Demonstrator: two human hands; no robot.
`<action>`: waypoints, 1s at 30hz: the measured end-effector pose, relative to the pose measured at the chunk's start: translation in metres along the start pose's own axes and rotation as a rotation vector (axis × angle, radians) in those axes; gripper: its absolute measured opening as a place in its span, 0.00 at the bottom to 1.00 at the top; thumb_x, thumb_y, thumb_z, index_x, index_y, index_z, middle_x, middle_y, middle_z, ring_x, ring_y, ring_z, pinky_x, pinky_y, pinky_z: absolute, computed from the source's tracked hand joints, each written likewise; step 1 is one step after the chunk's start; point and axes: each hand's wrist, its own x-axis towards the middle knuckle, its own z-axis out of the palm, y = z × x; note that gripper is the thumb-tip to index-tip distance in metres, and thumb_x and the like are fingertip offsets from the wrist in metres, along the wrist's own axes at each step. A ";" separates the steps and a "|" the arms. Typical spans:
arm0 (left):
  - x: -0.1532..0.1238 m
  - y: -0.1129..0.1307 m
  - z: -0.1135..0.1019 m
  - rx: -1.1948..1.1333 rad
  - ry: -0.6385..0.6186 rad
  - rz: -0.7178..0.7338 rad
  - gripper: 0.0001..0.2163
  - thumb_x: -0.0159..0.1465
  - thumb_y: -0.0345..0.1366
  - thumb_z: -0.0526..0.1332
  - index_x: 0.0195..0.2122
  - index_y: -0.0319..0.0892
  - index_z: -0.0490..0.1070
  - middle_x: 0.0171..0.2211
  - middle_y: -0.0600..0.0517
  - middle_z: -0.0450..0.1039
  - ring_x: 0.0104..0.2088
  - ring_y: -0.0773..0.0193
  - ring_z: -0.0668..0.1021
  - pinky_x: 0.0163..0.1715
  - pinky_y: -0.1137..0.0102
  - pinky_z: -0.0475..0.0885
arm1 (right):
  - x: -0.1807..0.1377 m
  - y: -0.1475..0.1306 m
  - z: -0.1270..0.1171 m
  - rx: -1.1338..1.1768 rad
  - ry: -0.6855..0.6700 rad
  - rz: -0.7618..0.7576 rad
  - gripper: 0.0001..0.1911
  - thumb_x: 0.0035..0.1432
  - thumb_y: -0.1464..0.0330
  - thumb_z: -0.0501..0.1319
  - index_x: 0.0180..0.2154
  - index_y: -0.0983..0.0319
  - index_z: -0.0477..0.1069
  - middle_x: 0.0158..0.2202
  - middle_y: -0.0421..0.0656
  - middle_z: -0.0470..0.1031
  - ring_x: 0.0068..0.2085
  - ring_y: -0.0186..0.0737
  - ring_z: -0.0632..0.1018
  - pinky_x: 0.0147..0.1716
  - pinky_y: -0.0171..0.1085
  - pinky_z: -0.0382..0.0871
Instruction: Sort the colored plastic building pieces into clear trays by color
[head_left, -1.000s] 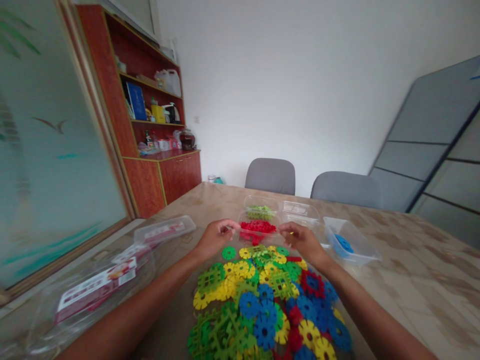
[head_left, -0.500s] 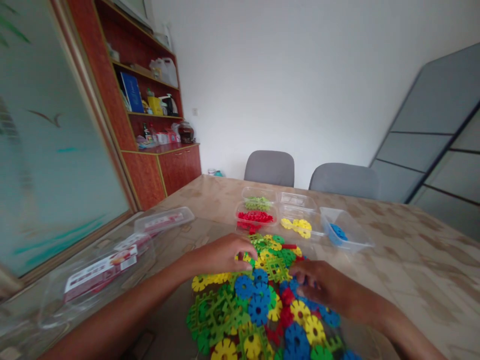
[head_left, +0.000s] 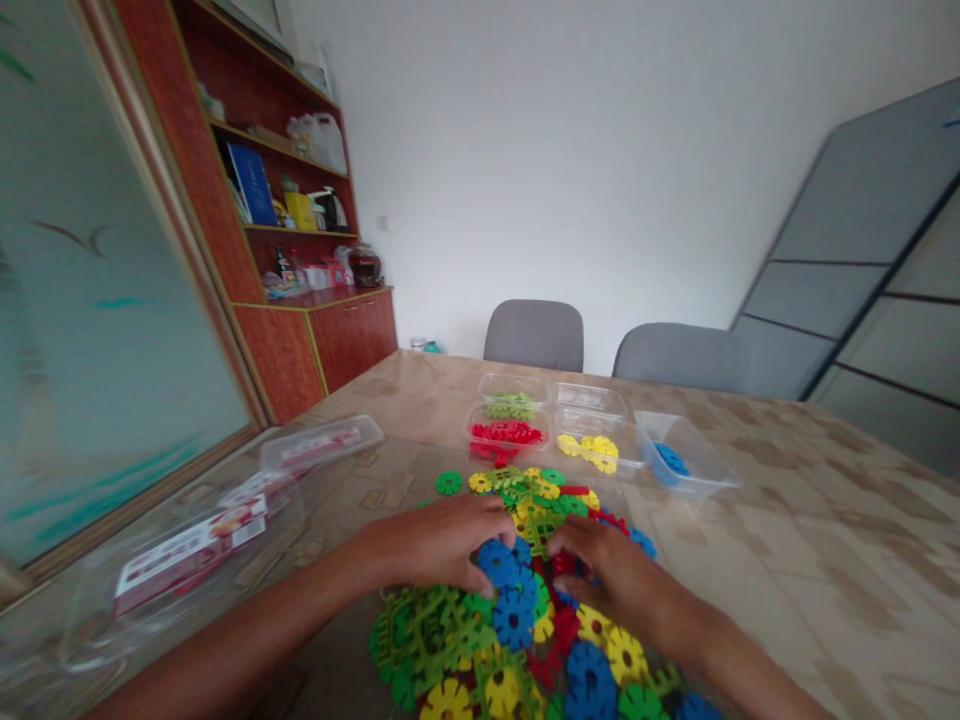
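My left hand point(head_left: 450, 538) reaches in from the left, thumb and fingers closed around the edges of a blue notched disc point(head_left: 496, 563). Another blue disc point(head_left: 514, 618) lies just below it. Curled but spread apart, the fingers of my right hand point(head_left: 604, 562) are over the pile, with a red plastic piece point(head_left: 561, 566) showing between fingertips and thumb. Under and around both hands spreads a mixed heap of interlocking pieces: yellow discs point(head_left: 626, 655), green discs point(head_left: 448, 483) and light-green lattice pieces point(head_left: 442, 630). My hands hide part of the heap.
Behind the heap stand clear boxes with red pieces point(head_left: 506, 434), light-green pieces point(head_left: 511, 405) and yellow discs point(head_left: 600, 452). A clear box point(head_left: 701, 470) at right holds blue discs. Clear lids point(head_left: 322, 445) and a labelled package point(head_left: 191, 555) lie left. Two grey chairs point(head_left: 534, 333) stand beyond.
My left hand has come down and nearer, onto the blue disc, which has shifted slightly right. My right hand has moved left and farther in. A green disc behind the left hand is uncovered.
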 end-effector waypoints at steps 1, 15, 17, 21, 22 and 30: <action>0.000 0.002 -0.001 -0.015 0.002 0.006 0.17 0.57 0.39 0.70 0.45 0.45 0.68 0.41 0.52 0.69 0.43 0.58 0.73 0.39 0.71 0.65 | 0.000 -0.002 -0.003 0.010 0.010 0.002 0.04 0.59 0.70 0.60 0.38 0.60 0.69 0.37 0.42 0.72 0.36 0.40 0.73 0.34 0.35 0.63; 0.003 0.020 0.008 -0.060 -0.066 0.093 0.15 0.58 0.40 0.69 0.45 0.44 0.71 0.39 0.51 0.73 0.39 0.59 0.76 0.36 0.72 0.66 | -0.006 -0.024 -0.002 -0.007 -0.026 -0.005 0.04 0.61 0.70 0.58 0.35 0.60 0.72 0.33 0.40 0.74 0.34 0.38 0.75 0.32 0.33 0.62; 0.002 0.017 0.007 -0.018 -0.038 0.079 0.14 0.59 0.38 0.68 0.45 0.44 0.71 0.41 0.50 0.73 0.43 0.57 0.75 0.40 0.71 0.67 | -0.007 -0.029 0.005 -0.030 -0.029 0.002 0.05 0.60 0.66 0.60 0.37 0.60 0.72 0.35 0.41 0.74 0.36 0.40 0.75 0.33 0.34 0.63; 0.004 0.010 0.008 0.043 0.032 0.043 0.09 0.60 0.33 0.67 0.41 0.45 0.71 0.40 0.52 0.72 0.44 0.57 0.75 0.42 0.70 0.66 | -0.007 -0.043 0.015 -0.049 -0.014 0.011 0.19 0.53 0.61 0.67 0.45 0.60 0.71 0.43 0.45 0.74 0.43 0.47 0.75 0.41 0.39 0.66; 0.005 0.008 0.010 0.055 0.059 0.027 0.09 0.60 0.33 0.67 0.41 0.45 0.71 0.41 0.52 0.71 0.44 0.57 0.75 0.42 0.70 0.66 | -0.007 -0.046 0.017 -0.055 -0.015 0.010 0.22 0.50 0.61 0.69 0.46 0.61 0.70 0.45 0.46 0.74 0.45 0.48 0.74 0.43 0.40 0.66; 0.014 0.002 0.024 0.062 0.132 -0.026 0.14 0.57 0.34 0.68 0.44 0.44 0.70 0.44 0.51 0.69 0.44 0.56 0.74 0.41 0.70 0.68 | -0.004 -0.041 0.026 0.116 -0.022 -0.099 0.16 0.52 0.70 0.67 0.44 0.59 0.72 0.47 0.44 0.74 0.49 0.42 0.73 0.47 0.35 0.65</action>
